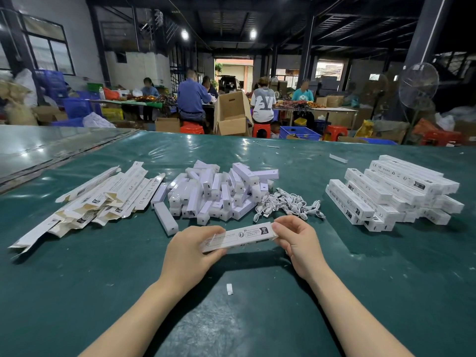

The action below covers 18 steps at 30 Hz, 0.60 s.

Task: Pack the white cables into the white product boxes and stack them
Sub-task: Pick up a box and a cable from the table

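Head view: left hand [190,251] & right hand [298,243] pinch opposite ends of box [239,237], long axis L-R; stack [394,191] lies to the right, nearer right hand.

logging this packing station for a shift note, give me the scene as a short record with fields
held: long white printed cardboard product box, in both hands
left hand: grips its left end
right hand: pinches its right end
cables: heap of coiled white cables, beyond the right hand
left pile: flat unfolded white cartons
centre pile: small white inner boxes
right stack: closed white product boxes
surface: glossy dark green table cover
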### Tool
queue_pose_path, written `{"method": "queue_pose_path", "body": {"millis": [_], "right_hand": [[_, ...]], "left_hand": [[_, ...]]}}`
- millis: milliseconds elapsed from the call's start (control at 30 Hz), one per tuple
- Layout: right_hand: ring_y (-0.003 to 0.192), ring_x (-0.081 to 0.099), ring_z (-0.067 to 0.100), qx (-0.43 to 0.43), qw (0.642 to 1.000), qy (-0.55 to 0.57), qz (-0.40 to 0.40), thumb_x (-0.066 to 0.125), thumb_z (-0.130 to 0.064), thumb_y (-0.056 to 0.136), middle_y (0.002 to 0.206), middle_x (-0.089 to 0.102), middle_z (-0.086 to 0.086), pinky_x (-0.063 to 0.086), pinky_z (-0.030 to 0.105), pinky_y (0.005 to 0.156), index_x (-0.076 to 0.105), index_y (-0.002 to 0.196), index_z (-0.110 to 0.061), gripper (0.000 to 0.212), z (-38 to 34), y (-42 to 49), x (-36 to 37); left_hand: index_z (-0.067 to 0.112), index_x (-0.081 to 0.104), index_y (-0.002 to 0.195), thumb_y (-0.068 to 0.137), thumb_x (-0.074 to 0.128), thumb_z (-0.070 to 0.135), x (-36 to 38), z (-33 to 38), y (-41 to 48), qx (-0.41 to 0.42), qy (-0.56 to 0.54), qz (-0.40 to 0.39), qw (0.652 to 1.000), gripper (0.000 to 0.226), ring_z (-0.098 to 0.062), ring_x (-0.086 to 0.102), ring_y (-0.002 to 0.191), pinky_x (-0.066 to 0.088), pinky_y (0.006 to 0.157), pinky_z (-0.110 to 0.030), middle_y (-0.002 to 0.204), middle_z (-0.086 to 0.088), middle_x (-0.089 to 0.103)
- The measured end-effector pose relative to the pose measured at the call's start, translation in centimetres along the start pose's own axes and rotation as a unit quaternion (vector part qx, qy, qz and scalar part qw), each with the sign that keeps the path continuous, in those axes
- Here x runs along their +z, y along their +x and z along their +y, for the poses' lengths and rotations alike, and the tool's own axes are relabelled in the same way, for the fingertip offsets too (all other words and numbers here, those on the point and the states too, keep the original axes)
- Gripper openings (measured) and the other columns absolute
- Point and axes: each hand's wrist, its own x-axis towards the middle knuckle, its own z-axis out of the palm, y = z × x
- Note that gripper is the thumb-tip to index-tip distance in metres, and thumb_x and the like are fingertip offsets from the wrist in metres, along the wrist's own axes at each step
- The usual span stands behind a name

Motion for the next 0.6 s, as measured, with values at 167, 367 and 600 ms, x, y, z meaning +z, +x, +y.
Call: {"method": "queue_pose_path", "body": {"millis": [167,367,600], "right_hand": [[0.059,0.061,0.009,0.005,1.0,0.021,0.008,0.059,0.004,0.084,0.062,0.066,0.0,0.05,0.015,0.058,0.06,0.07,-0.006,0.018,0.0,0.1,0.0],[0.055,0.059,0.008,0.004,0.999,0.019,0.037,0.063,0.002,0.082,0.061,0.065,0.004,0.046,0.011,0.049,0.061,0.066,-0.004,0.018,0.0,-0.1,0.3],[0.064,0.06,0.01,-0.041,0.997,-0.037,0.06,0.06,0.001,0.085,0.064,0.066,0.001,0.052,0.015,0.062,0.065,0.07,-0.006,0.017,0.2,-0.4,1.0]], "left_hand": [[0.023,0.072,0.101,0.066,0.082,0.019,0.1,0.2,0.0,-0.024,-0.025,-0.003,0.999,0.036,-0.01,0.061,0.089,0.047,0.083,-0.029,0.091,0.014,0.067],[0.018,0.074,0.095,0.062,0.084,0.011,0.2,0.7,-0.2,0.02,0.002,0.013,1.0,0.036,-0.018,0.064,0.084,0.05,0.078,-0.036,0.086,0.005,0.071],[0.023,0.075,0.091,0.061,0.083,0.014,0.2,1.4,-0.5,0.031,0.044,0.043,0.998,0.033,-0.018,0.064,0.081,0.048,0.071,-0.031,0.08,0.006,0.071]]}}
